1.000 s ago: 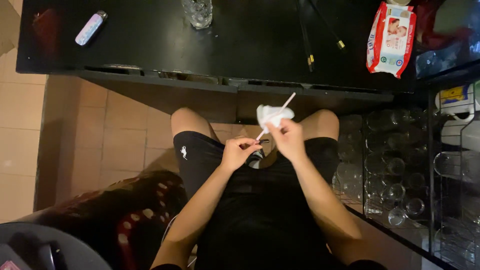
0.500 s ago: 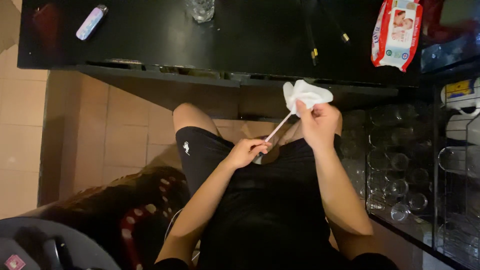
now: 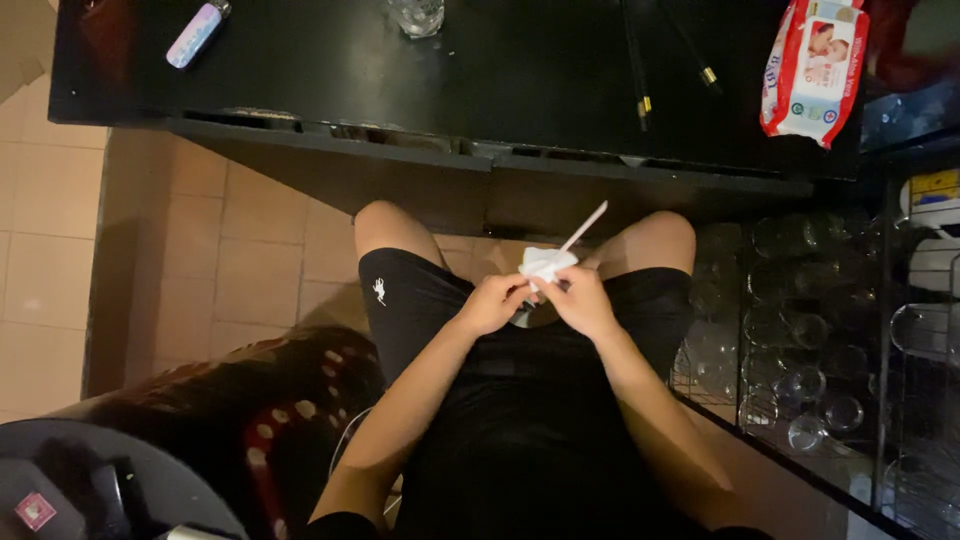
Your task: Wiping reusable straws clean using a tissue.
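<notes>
Seated, I am holding both hands together above my lap, just below the edge of the black table (image 3: 300, 80). My left hand (image 3: 492, 303) is pinching the lower end of a thin white stick (image 3: 585, 226), which is slanting up to the right. My right hand (image 3: 578, 300) is closing its fingers around a crumpled white tissue (image 3: 545, 263), pressed against the stick. On the table, well apart, are lying a packet of wipes (image 3: 812, 68), black chopsticks (image 3: 636, 62) and a glass (image 3: 417, 15).
</notes>
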